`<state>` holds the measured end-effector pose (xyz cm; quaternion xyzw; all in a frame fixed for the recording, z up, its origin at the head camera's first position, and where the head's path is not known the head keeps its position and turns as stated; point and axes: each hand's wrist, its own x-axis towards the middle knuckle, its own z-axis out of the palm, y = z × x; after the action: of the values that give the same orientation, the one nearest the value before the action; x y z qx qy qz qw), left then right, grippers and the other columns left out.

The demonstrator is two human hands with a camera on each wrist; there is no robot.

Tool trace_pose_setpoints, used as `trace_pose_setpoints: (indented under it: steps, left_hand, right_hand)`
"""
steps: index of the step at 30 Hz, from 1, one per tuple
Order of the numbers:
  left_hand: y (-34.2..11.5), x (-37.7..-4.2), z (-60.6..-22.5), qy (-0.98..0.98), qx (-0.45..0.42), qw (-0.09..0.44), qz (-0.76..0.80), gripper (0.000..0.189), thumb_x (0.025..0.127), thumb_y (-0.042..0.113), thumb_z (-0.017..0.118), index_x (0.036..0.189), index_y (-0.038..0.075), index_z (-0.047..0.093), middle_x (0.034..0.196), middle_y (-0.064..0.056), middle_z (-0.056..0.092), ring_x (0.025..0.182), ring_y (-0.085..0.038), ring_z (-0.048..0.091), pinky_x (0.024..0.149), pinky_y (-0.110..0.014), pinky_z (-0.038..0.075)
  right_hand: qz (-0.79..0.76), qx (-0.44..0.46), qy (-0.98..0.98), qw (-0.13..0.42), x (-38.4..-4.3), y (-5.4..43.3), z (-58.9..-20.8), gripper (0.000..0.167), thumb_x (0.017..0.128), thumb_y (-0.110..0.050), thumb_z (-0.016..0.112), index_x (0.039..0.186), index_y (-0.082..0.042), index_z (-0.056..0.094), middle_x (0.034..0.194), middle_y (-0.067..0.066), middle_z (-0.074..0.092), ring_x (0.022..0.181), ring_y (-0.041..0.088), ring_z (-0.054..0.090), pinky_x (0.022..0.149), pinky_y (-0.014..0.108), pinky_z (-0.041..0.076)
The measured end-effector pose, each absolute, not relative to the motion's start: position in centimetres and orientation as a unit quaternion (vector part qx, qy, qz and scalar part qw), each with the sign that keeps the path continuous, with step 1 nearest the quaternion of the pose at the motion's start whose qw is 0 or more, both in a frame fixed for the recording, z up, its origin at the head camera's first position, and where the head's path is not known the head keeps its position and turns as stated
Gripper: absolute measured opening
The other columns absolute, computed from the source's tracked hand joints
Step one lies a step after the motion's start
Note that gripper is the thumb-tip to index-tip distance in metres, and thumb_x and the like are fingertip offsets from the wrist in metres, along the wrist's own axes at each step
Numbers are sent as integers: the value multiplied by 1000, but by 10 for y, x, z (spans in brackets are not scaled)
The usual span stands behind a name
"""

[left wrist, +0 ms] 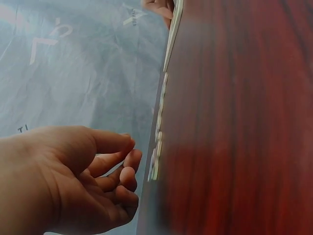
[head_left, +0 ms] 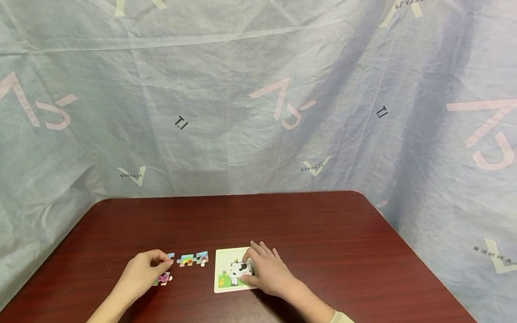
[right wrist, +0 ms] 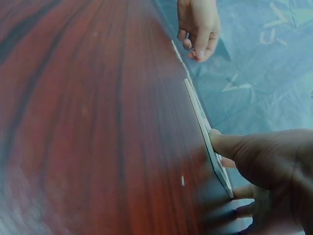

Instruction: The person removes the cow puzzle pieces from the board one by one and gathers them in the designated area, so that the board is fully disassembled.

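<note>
A jigsaw board (head_left: 226, 252) with a pale border and a cow picture lies flat on the table. My right hand (head_left: 269, 271) rests over its right side, thumb and index finger set apart on the picture, other fingers spread past the edge. In the right wrist view, the thumb (right wrist: 222, 141) touches the board's top face. Left of the board, my left hand (head_left: 141, 271) hovers over loose puzzle pieces (head_left: 163, 279). Its fingers are loosely bent, thumb and index tips close together; nothing shows between them in the left wrist view. My left hand partly hides these pieces.
Two more colourful pieces, one (head_left: 186, 260) beside another (head_left: 202, 258), lie between the left hand and the board. The dark red wooden table (head_left: 315, 224) has rounded far corners. A grey printed cloth (head_left: 226, 148) hangs behind and along the sides.
</note>
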<state>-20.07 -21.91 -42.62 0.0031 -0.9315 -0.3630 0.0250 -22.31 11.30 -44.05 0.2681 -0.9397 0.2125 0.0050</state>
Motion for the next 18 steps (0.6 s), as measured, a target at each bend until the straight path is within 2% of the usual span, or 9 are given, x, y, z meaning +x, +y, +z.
trace_pose_setpoints:
  steps: [3, 6, 13, 18]
  left_hand:
    - [-210, -202, -427, -924, -3, 31, -380, 4, 94, 17, 71, 92, 14, 71, 82, 4, 66, 70, -14, 55, 63, -32, 43]
    - [-199, -202, -427, -914, -6, 28, -404, 5, 93, 15, 72, 91, 11, 71, 79, 3, 65, 62, -15, 55, 56, -29, 44]
    - [-170, -212, -427, -919, -37, 47, -389, 5, 90, 13, 74, 87, 14, 72, 82, 8, 66, 76, -12, 55, 67, -32, 44]
    - [-149, -216, -428, -911, -46, 36, -407, 8, 89, 13, 77, 85, 17, 70, 77, 8, 63, 71, -12, 54, 61, -33, 43]
  right_hand:
    - [206, 269, -941, 10, -223, 114, -441, 32, 88, -38, 78, 107, -21, 60, 152, 19, 45, 141, 44, 38, 107, 68, 30]
    - [198, 271, -942, 11, -224, 113, -442, 30, 88, -40, 78, 105, -21, 61, 152, 19, 45, 141, 43, 39, 107, 67, 31]
    - [191, 272, -943, 15, -224, 113, -442, 30, 88, -42, 78, 103, -22, 62, 152, 18, 46, 140, 43, 40, 107, 66, 33]
    - [191, 273, -943, 15, -223, 114, -441, 29, 89, -41, 77, 103, -21, 62, 151, 19, 46, 140, 43, 40, 106, 67, 33]
